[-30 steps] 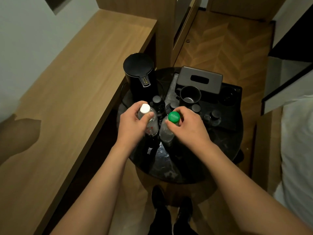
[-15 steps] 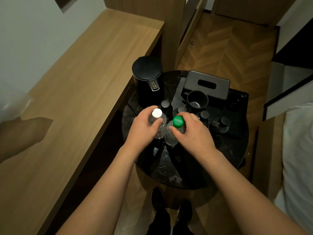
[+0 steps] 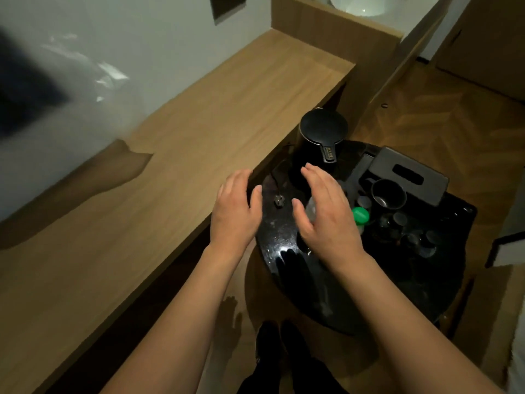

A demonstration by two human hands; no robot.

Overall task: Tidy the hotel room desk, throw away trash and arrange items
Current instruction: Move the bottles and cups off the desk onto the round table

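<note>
My left hand (image 3: pixel 235 211) hovers with straight fingers over the gap between the wooden desk (image 3: pixel 170 166) and the round black side table (image 3: pixel 397 294), holding nothing. Beside it, my right hand (image 3: pixel 324 211) is also flat and empty, above the table's left part. The green-capped bottle (image 3: pixel 360 216) stands just right of my right hand. Only a pale sliver of the white-capped bottle (image 3: pixel 311 207) shows, mostly hidden behind my right palm. A black kettle (image 3: pixel 322 137) stands behind both hands, its plug (image 3: pixel 279 201) lying on the table between them.
A dark tray (image 3: pixel 460 211) on the table carries a grey tissue box (image 3: pixel 409 174), a black mug (image 3: pixel 387 194) and several small dark-capped bottles (image 3: pixel 400 220). A bed edge is at the far right. My feet (image 3: pixel 284 354) stand on the wood floor below.
Both hands have let go of the two bottles, opened flat and shifted left toward the desk edge. The view has swung left, showing more of the desk.
</note>
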